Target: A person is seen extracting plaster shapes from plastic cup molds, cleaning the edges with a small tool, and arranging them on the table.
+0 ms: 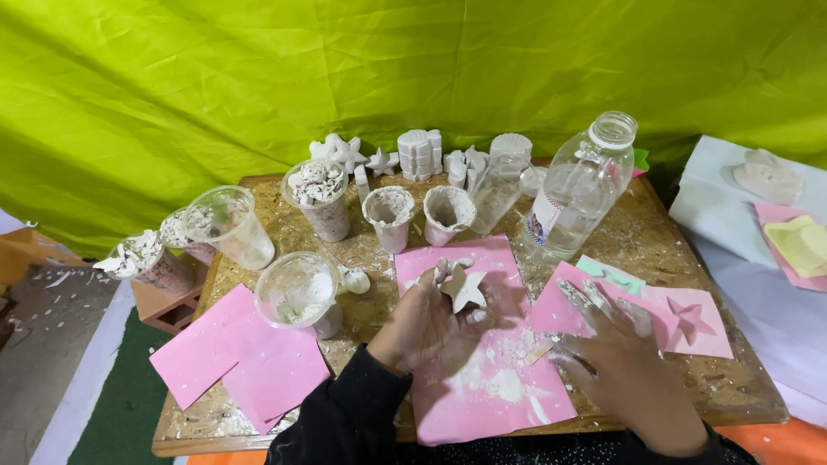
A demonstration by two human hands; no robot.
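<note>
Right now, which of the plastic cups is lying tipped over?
The clear cup at the table's left edge; it leans on its side, while the others stand upright.

L hand raised a bit off the surface, fingers curled inward, thumb + fingertips pinched closed around sth small, palm facing right/up. Black sleeve to the wrist, forearm coming in from bottom centre. R hand flat, palm down, fingers spread and pointing up-left, nothing gripped. Both hands dusted w/ white powder, heaviest on R fingers. R wrist exits bottom-right, dark sleeve too.
</note>
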